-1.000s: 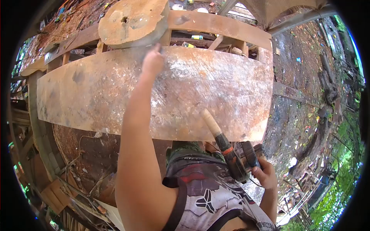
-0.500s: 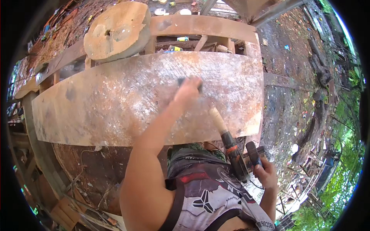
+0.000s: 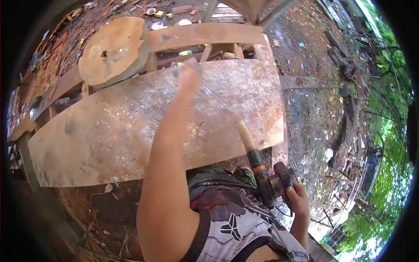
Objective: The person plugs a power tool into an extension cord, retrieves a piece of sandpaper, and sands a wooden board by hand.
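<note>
My left hand (image 3: 190,78), blurred by motion, is at the far edge of a large, scuffed wooden board (image 3: 100,139). Its fingers are closed over a dark, block-like thing (image 3: 175,72), mostly hidden by the hand. To the right of my body, my right hand (image 3: 298,197) grips a black power tool (image 3: 263,185) by its handle. This tool has an orange band and a pale tube (image 3: 245,134) on its front end, pointing over the board's near edge. Pale streaks and dusty patches cover the board's surface.
A thick round wooden slab (image 3: 115,52) with a hole lies behind the board, on a wooden frame (image 3: 205,34). Branches and scraps fill the gap there. Littered ground (image 3: 301,118) with a log (image 3: 349,113) stretches along the right.
My left hand has slid away from me and to the left, from mid-board to its far edge, with the dark thing. The view has shifted a little; my right hand keeps its hold.
</note>
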A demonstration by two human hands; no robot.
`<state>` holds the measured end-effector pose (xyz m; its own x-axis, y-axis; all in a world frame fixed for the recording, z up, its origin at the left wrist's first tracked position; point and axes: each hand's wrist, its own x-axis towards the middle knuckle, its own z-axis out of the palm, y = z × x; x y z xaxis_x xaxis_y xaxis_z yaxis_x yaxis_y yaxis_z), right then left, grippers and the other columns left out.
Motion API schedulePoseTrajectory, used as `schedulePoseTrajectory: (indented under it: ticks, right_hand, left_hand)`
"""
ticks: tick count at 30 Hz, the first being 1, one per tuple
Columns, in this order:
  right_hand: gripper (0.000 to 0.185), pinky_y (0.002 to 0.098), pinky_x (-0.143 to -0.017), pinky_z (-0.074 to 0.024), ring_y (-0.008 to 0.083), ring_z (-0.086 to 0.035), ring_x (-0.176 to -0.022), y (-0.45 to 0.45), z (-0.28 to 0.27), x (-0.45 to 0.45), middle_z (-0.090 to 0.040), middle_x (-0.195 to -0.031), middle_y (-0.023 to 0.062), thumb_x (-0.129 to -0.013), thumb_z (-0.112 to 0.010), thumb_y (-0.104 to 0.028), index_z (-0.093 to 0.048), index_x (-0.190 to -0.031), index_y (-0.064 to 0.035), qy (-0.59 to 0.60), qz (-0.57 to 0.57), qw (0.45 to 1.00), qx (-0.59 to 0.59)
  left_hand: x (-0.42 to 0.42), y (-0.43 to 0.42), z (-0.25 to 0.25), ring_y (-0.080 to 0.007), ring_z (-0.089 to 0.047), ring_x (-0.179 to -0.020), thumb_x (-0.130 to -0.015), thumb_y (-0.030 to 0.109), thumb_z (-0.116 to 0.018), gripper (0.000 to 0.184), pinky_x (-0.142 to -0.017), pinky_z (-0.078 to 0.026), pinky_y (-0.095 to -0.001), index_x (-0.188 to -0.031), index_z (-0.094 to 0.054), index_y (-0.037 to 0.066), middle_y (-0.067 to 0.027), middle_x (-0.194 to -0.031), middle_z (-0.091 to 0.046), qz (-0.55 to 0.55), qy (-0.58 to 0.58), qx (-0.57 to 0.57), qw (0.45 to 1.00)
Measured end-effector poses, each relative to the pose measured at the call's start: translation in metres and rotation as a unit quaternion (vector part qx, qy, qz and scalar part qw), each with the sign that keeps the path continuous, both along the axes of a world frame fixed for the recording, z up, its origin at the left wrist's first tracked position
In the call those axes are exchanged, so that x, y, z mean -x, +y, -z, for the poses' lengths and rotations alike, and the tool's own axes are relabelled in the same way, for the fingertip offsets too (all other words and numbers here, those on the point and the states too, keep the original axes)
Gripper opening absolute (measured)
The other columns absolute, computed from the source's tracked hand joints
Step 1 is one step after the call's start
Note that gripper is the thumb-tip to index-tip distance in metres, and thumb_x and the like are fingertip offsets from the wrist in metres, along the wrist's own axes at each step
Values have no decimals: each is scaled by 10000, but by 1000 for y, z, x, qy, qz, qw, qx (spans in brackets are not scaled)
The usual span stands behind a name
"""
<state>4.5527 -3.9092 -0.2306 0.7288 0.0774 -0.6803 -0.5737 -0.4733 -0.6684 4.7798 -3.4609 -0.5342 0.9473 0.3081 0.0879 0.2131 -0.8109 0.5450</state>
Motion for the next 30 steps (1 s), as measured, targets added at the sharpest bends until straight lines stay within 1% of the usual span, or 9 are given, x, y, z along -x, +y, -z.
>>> schedulePoseTrajectory:
  ticks: [4,5,8,12,13,14,21,24,30]
  right_hand:
    - [458,232,-537,-355,55,-481,-613,-7,-7,22,-563,-745,-36,-923,-663,-455,-638,-1032,-10,35,38,999,-14]
    - [443,234,-535,-353,53,-481,-613,-9,-3,26,-562,-743,-37,-930,-656,-443,-635,-1032,-12,41,46,998,-16]
    - [407,244,-555,-375,68,-500,-622,-13,-6,33,-588,-757,-19,-944,-643,-417,-650,-997,-14,76,36,996,33]
    - [486,242,-559,-394,79,-518,-623,-26,-7,73,-588,-740,-10,-880,-690,-482,-654,-965,-6,40,-26,999,24]
    - [539,239,-535,-386,78,-516,-601,-29,-8,87,-576,-717,-13,-846,-702,-525,-644,-958,-1,-2,-56,998,-24]
    - [686,232,-540,-384,74,-511,-606,-31,-6,103,-579,-750,-16,-768,-737,-616,-643,-1034,9,-34,-43,998,-40]
    - [623,250,-517,-396,96,-525,-574,-80,45,237,-579,-713,17,-916,-632,-562,-608,-1118,27,-75,124,986,-78]
    - [495,249,-486,-400,114,-525,-519,-87,65,271,-570,-648,38,-1013,-512,-469,-612,-1085,11,-61,151,984,-67]
    - [543,247,-495,-403,116,-530,-543,-57,66,313,-588,-686,30,-942,-606,-525,-612,-1069,2,-35,94,989,-106]
  left_hand:
    - [40,-71,11,-374,-540,-1172,-893,170,-565,359,-1021,-376,-504,-1214,-569,8,-211,-1213,-591,33,-34,-34,998]
    - [73,-96,-77,-372,-503,-1267,-891,201,-554,409,-1112,-329,-485,-1261,-561,26,-216,-1306,-566,108,213,91,967]
    - [153,-161,-1,-365,-481,-1301,-874,196,-553,430,-1151,-297,-487,-1272,-556,32,-209,-1347,-548,227,-81,28,970]
    - [85,-21,-24,-335,-582,-1172,-923,128,-450,355,-1039,-399,-545,-1236,-590,34,-182,-1254,-596,-30,69,16,997]
    - [67,28,28,-338,-585,-1163,-917,125,-461,339,-994,-417,-535,-1202,-610,16,-191,-1196,-622,-25,146,-284,947]
    - [68,58,19,-335,-583,-1163,-923,158,-477,343,-980,-421,-514,-1187,-616,-11,-216,-1161,-637,-193,9,-61,979]
    - [268,-113,-112,-436,-578,-1120,-914,230,-516,296,-1040,-384,-516,-1008,-701,19,-264,-1210,-621,7,212,75,974]
    - [375,-162,-49,-372,-408,-1374,-869,179,-555,242,-1142,-278,-562,-952,-752,66,-141,-1475,-481,219,-18,-137,966]
    - [473,-72,-31,-365,-331,-1435,-862,186,-566,258,-1193,-188,-556,-957,-756,40,-122,-1557,-384,27,74,-144,986]
